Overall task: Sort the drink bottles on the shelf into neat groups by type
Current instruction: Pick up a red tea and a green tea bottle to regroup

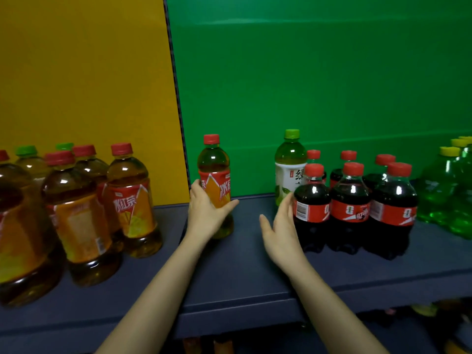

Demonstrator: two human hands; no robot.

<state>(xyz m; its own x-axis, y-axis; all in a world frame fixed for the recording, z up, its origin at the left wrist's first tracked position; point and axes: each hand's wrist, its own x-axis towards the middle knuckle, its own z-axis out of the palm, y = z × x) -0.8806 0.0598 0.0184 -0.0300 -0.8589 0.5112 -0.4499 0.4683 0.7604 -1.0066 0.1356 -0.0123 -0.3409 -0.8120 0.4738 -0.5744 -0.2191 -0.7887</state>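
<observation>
The left hand (207,213) grips an iced tea bottle (214,175) around its lower label, fingers wrapped behind and thumb across the front. The bottle stands upright, long axis vertical, red cap up, label facing forward (whether its base touches the shelf (242,277) is unclear). It sits mid-shelf, apart from the other iced tea bottles (130,200) grouped to the left. The right hand (279,226) holds nothing, fingers straight and thumb spread, its fingertips beside the nearest of the cola bottles (350,208) and below a green tea bottle (290,164). Green soda bottles (439,190) stand far right.
</observation>
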